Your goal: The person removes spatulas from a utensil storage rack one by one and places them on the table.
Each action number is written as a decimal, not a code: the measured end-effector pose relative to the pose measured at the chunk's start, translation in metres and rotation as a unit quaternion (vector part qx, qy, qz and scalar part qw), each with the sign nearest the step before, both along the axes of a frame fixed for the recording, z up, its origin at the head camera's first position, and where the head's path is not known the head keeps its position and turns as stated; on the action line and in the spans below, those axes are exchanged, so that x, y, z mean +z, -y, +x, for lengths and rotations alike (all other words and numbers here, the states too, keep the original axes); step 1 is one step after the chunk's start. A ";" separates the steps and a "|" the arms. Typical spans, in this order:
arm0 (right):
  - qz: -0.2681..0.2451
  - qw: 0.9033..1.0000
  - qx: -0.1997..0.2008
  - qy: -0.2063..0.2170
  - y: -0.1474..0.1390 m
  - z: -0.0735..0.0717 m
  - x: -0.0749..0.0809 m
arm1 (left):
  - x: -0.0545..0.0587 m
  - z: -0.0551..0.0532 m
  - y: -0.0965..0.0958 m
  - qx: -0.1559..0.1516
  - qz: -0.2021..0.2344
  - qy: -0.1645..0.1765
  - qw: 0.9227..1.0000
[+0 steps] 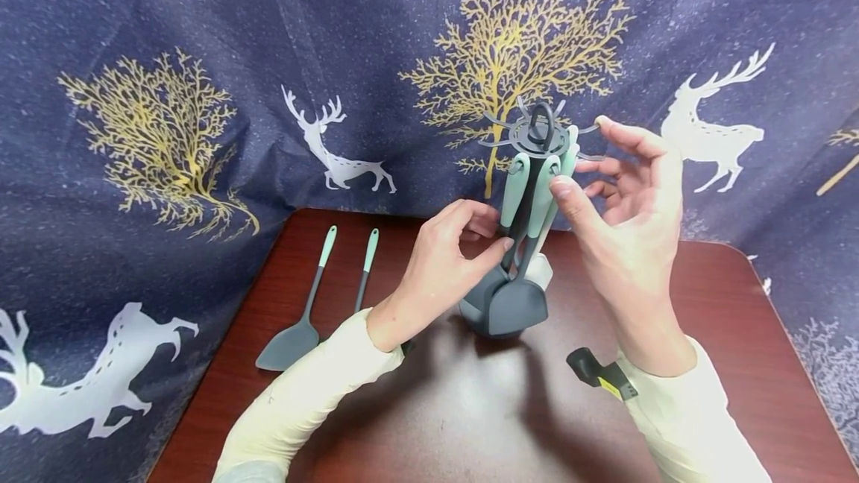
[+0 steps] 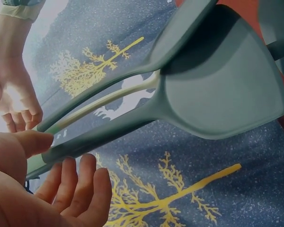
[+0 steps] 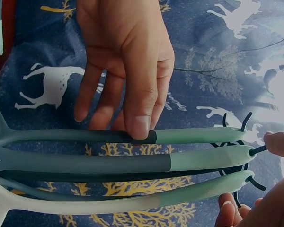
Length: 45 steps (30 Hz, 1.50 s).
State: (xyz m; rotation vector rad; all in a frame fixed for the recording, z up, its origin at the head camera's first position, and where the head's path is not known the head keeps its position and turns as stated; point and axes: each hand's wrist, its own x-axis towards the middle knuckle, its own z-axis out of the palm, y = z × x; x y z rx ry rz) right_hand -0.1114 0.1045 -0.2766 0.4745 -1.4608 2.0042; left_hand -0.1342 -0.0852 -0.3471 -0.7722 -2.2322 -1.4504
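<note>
An upright utensil rack with a ring of curved hooks stands on the table. Dark grey kitchen tools with mint handles hang from it, including a wide turner; a pale spoon hangs behind. My left hand holds a hanging tool by its dark shaft, its thumb in front and fingers behind. Up at the hooks is my right hand, index fingertip on one hook end and thumb by the top of a mint handle. Its other fingers lie behind the hooks, partly hidden.
On the table's left lie a grey turner with a mint handle and a second mint-handled tool, its lower end hidden by my left arm. A dark blue cloth with deer and trees hangs behind the reddish-brown table.
</note>
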 end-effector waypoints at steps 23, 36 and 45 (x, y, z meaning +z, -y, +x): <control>-0.002 1.000 0.002 0.007 0.000 0.000 -0.001 | -0.004 -0.002 -0.005 0.005 -0.008 -0.009 1.000; -0.006 1.000 0.002 0.008 -0.001 0.000 -0.001 | -0.003 0.001 -0.005 0.003 -0.004 -0.014 1.000; -0.007 1.000 -0.001 0.008 -0.002 -0.002 0.000 | -0.001 0.002 -0.005 0.000 0.000 -0.019 1.000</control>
